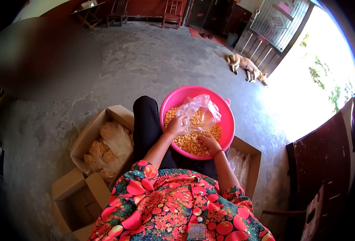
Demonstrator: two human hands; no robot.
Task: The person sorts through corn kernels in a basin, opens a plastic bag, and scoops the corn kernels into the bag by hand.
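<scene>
Over a round, bright pink plastic basin [228, 128]: one clear, crumpled plastic bag [205, 105], its near-left edge apparently pinched by the fingers of the left hand [177, 125]. Right hand [209, 143]: fingers curled and lowered to the loose, golden-yellow kernels [190, 145]; whether any are gripped cannot be told. Bag and kernels are both contained within the basin, which appears to be supported on the lap, over dark cloth trousers [146, 120].

Step in hand, as judged: kernels being gathered by the right hand while the bag is steadied by the left. For kernels to be passed into the bag, its limp mouth would need to be held apart and the right hand kept cupped. Obstructions: part of the kernels is covered by the slack film, and the near rim is crossed by the right forearm.

Adjoining, left: one open brown cardboard carton [123, 114], stocked with kernel-filled clear bags [117, 140]; below it, a second brown carton with raised flaps [68, 184]. Adjoining, right: one brown carton [253, 154], partly hidden, holding clear plastic film [237, 160].

Beyond: grey concrete floor [145, 56]; tan dog [245, 65], lying beside a barred metal door [277, 24], well apart.
</scene>
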